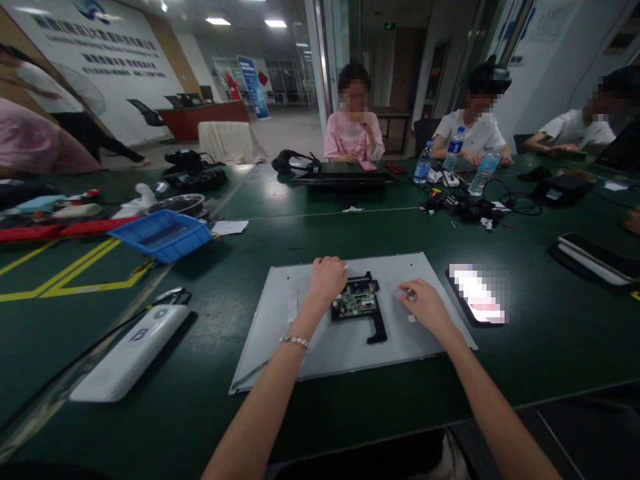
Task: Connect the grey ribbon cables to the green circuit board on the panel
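A flat white panel (pixel 270 300) lies on the green table in front of me. On it rests a black bracket (pixel 379 328) around a green circuit board (pixel 357 298). My left hand (pixel 329 283) is closed at the bracket's upper left corner, its fingers curled. What it grips, if anything, is hidden behind the fingers. To the right of the board, my right hand (pixel 425 303) pinches a small clear and silvery piece (pixel 407 293) above the panel. Close under that hand is a small pale tab (pixel 412 318) on the panel.
Right of the panel lies a lit phone (pixel 477 293). A white power bank (pixel 133 353) with a cable and a blue tray (pixel 165 235) are on the left. Water bottles (pixel 484 172) and tangled black cables (pixel 465 205) stand farther back. Several people are around the table.
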A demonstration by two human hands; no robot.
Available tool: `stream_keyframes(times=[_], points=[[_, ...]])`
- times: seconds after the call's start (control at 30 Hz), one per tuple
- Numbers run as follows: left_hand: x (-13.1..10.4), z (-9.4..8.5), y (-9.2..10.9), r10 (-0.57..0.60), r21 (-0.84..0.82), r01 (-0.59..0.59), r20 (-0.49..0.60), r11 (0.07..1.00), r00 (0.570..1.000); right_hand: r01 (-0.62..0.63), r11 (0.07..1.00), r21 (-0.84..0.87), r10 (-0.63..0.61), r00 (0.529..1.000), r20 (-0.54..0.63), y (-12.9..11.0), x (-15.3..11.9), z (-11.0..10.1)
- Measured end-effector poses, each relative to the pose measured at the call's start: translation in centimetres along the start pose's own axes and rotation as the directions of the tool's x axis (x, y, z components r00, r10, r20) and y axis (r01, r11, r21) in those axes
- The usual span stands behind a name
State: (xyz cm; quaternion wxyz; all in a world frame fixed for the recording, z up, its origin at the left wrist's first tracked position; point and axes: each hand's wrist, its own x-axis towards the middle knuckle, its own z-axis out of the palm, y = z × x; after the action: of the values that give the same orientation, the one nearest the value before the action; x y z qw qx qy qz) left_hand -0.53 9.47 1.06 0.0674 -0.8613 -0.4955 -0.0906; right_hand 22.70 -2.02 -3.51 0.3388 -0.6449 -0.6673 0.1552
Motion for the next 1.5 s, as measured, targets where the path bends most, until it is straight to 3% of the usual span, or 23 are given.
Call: stream_keyframes(times=[0.17,0.33,0.47,0.57,0.73,0.9,1.13,1.5], points=[[-1.4,-1.0,-0.9,-0.036,-0.048,0.035,-0.021,0.998,0.999,-0.005,1.000,-0.023,0.005,1.000,-0.004,-0.1,0.0,0.2],[-3.8,-1.6,-1.8,-0.051,-0.216,0.043,-0.030,0.975,0.998,-0.032,0.997,-0.075,0.030,0.999,-0.020,0.2,0.1,0.6],[-5.4,-1.7,-2.1,0.029,-0.407,-0.041,-0.037,0.913,0.999,-0.032,0.997,-0.076,0.029,0.999,-0.044,0.0,0.0,0.7],[-6.1,-1.6,-2.1,0.104,-0.508,-0.097,-0.015,0.856,0.994,0.035,0.998,-0.059,-0.039,0.997,-0.065,-0.2,0.0,0.6],[-6.7,-1.4,-1.9,0.166,-0.624,-0.088,0.069,0.777,0.984,0.104,0.995,-0.010,-0.104,0.995,0.010,-0.5,0.1,0.7],[-6.8,-1.4,-1.8,0.182,-0.661,-0.069,0.104,0.747,0.978,0.067,0.998,0.008,-0.067,0.996,0.055,-0.8,0.0,0.6],[-6.9,-1.1,-1.9,0.169,-0.660,-0.023,0.158,0.751,0.973,0.001,0.999,-0.043,0.000,1.000,0.018,-0.8,0.1,0.9],[-7.0,-0.6,-2.2,0.166,-0.671,-0.025,0.147,0.741,0.975,-0.014,0.995,-0.098,0.013,1.000,-0.011,-1.2,0.4,1.1]])
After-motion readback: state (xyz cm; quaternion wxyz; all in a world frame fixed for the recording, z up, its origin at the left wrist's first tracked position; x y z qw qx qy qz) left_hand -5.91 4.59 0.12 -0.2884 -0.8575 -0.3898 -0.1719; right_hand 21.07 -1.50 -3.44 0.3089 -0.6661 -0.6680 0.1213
